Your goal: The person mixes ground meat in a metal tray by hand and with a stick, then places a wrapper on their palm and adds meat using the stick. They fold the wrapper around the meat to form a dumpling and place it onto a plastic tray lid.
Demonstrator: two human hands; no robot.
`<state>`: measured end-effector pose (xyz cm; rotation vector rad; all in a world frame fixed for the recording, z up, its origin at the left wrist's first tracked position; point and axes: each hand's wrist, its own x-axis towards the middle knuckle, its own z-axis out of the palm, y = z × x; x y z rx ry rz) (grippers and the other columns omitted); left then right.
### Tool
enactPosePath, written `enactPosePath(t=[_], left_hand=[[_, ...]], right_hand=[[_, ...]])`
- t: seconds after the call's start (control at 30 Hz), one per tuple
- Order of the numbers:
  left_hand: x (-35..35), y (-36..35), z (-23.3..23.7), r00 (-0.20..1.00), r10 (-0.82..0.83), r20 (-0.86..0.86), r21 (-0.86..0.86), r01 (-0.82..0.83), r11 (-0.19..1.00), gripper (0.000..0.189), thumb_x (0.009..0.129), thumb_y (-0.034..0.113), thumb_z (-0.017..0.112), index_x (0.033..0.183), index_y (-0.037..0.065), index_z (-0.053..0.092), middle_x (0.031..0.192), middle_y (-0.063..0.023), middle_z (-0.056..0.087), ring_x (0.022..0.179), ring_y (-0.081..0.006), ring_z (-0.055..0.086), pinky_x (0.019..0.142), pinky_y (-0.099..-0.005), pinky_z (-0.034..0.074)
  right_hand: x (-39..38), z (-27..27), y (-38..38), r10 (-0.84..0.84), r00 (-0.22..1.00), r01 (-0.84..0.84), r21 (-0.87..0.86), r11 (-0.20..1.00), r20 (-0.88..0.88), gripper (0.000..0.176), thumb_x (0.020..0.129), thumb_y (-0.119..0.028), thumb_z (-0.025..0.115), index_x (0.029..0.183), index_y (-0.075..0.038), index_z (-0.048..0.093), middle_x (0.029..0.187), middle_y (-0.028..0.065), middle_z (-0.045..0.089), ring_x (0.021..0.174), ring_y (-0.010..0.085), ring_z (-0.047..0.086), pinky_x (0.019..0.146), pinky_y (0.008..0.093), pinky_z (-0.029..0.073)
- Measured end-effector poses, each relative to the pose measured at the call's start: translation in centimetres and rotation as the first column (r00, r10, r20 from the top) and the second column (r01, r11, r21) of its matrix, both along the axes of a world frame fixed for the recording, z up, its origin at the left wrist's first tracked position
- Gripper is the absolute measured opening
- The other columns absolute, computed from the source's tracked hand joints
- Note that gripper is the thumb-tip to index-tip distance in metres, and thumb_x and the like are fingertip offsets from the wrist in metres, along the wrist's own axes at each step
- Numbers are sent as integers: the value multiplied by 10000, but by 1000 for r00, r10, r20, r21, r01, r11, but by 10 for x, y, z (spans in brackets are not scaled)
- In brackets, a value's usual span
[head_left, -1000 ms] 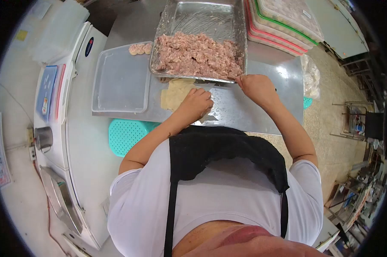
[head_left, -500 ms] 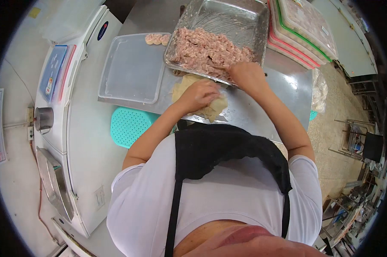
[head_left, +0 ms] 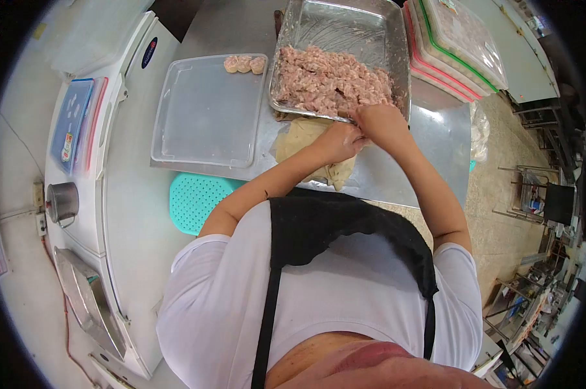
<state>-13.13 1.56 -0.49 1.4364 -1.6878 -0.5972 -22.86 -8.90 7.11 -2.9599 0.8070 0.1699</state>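
Observation:
A metal tray (head_left: 344, 32) holds a mound of raw minced meat (head_left: 332, 78) in its near half. Below its front edge lies a pile of thin yellowish dough wrappers (head_left: 299, 137). My left hand (head_left: 341, 141) is over the pile's right side with fingers curled closed; what they pinch is hidden. Touching or nearly touching it, my right hand (head_left: 382, 124) is closed at the tray's near right corner, and its fingertips hide whatever they hold. Three small filled dumplings (head_left: 243, 63) sit in a row at the top right of a clear plastic tray (head_left: 205, 123) on the left.
Stacked plastic containers with green and red rims (head_left: 458, 48) stand at the back right of the steel table (head_left: 435, 152). A turquoise perforated stool (head_left: 199, 200) is below the table's left edge. To the left is a white freezer (head_left: 137, 214) with a metal cup (head_left: 63, 202).
My left hand has moved right, off the middle of the wrappers, to meet my right hand. My right hand has drawn back from the meat. The whole view has shifted slightly.

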Motion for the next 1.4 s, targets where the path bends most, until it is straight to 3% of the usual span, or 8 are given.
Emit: enactPosePath(t=[0.23, 0.3, 0.4, 0.5, 0.8, 0.9, 1.1, 1.4], left_hand=[[60, 39, 27, 910, -101, -402, 82, 146, 986, 228, 896, 246, 585, 948, 41, 669, 930, -118, 675, 874, -264, 640, 809, -395, 506], [78, 52, 24, 267, 248, -931, 291, 138, 947, 254, 941, 223, 538, 1098, 39, 615, 1087, -118, 644, 980, -255, 624, 895, -402, 498], [106, 78, 43, -240, 206, -949, 161, 192, 968, 301, 964, 180, 500, 1216, 17, 527, 1180, -169, 600, 1040, -272, 610, 943, -405, 487], [114, 92, 53, -317, 234, -919, 216, 90, 972, 329, 992, 163, 433, 1264, -17, 474, 1205, -198, 576, 1148, -263, 560, 1006, -387, 448], [104, 54, 69, -115, 142, -983, 175, -382, 907, 324, 982, 127, 458, 1263, -33, 486, 1214, -158, 572, 1105, -256, 583, 964, -373, 481], [100, 52, 68, 0, 191, -982, 171, -443, 880, 308, 975, 131, 463, 1223, -40, 526, 1198, -147, 587, 1109, -233, 584, 958, -353, 479], [104, 80, 39, 775, 218, -593, 356, 9, 934, 259, 964, 192, 485, 1073, 23, 647, 1059, -55, 636, 1022, -141, 582, 896, -285, 461], [79, 103, 20, 818, 238, -524, 413, -1, 911, 252, 951, 211, 520, 1089, 47, 653, 1054, -42, 637, 987, -141, 582, 890, -293, 456]], right_hand=[[30, 17, 1, 160, 978, -128, -218, 967, 137, 328, 887, -339, 545, 767, -73, 695, 744, 148, 668, 723, 305, 669, 619, 433, 523], [37, 2, 12, 213, 977, -203, -184, 962, 32, 309, 873, -324, 560, 747, -76, 694, 728, 149, 663, 712, 293, 670, 615, 437, 521], [39, -4, 20, 49, 999, -48, 64, 997, -7, 346, 906, -333, 530, 804, -46, 694, 769, 195, 659, 765, 341, 660, 684, 465, 513], [26, -13, 7, -61, 990, 14, 341, 940, 128, 379, 943, -348, 505, 889, -18, 683, 791, 215, 658, 780, 366, 651, 727, 465, 489], [11, 22, -7, -344, 914, 155, 598, 787, 216, 367, 949, -344, 530, 848, -25, 681, 617, 110, 578, 569, 200, 561, 586, 347, 454], [10, 1, -5, 5, 967, 12, -67, 998, 255, 342, 924, -341, 561, 814, -37, 671, 654, 109, 615, 585, 248, 607, 561, 363, 485], [4, -38, -9, 232, 933, -117, -376, 919, 276, 308, 899, -350, 554, 762, -95, 658, 683, 75, 631, 597, 264, 635, 515, 378, 505], [-2, 54, -25, 330, 934, -259, -372, 891, 139, 350, 890, -373, 532, 756, -77, 661, 757, 112, 656, 703, 266, 669, 604, 390, 530]])
